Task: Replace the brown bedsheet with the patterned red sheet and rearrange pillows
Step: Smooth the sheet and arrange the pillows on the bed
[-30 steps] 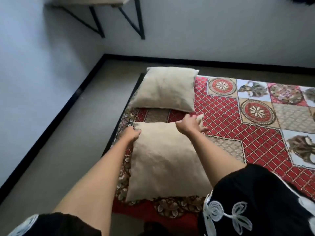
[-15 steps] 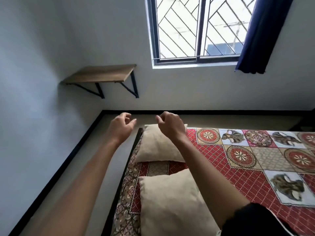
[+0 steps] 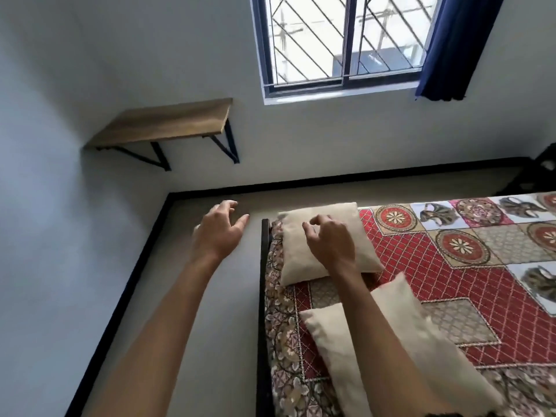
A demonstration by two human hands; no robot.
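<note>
Red sheet [image 3: 445,284] covers the bed; two pillows on it. Far pillow [image 3: 316,257] lies at the bed's head corner, near pillow [image 3: 400,335] just behind. Left hand [image 3: 218,233] and right hand [image 3: 331,242] hover empty, fingers loosely spread. Likely next: grip far pillow by both sides, square it to the bed's edge.

2 pillows [image 3: 323,236] lie on the sheet [image 3: 436,275] (1 behind the other); shelf [image 3: 168,123] left of window [image 3: 343,40].

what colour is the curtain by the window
Dark navy blue. The curtain hangs at the window's right side, seen in the head view.
</note>
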